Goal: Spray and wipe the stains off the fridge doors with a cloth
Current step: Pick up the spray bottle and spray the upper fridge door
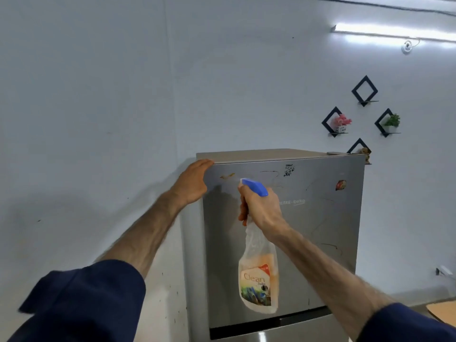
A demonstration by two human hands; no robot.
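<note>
A silver fridge stands in front of me, and its upper door (318,230) carries a yellowish stain (227,176) near the top left, thin dark scribbles and two small stickers. My right hand (261,208) grips the neck of a clear spray bottle (257,275) with a blue nozzle, which points left at the stain. My left hand (193,181) lies flat over the door's top left corner. No cloth is in view.
The lower door (283,335) begins under a dark gap. A white wall lies behind and to the left. Black diamond shelves (364,91) with small plants hang at the right, under a tube light (392,33). A wooden surface (444,312) shows at the bottom right.
</note>
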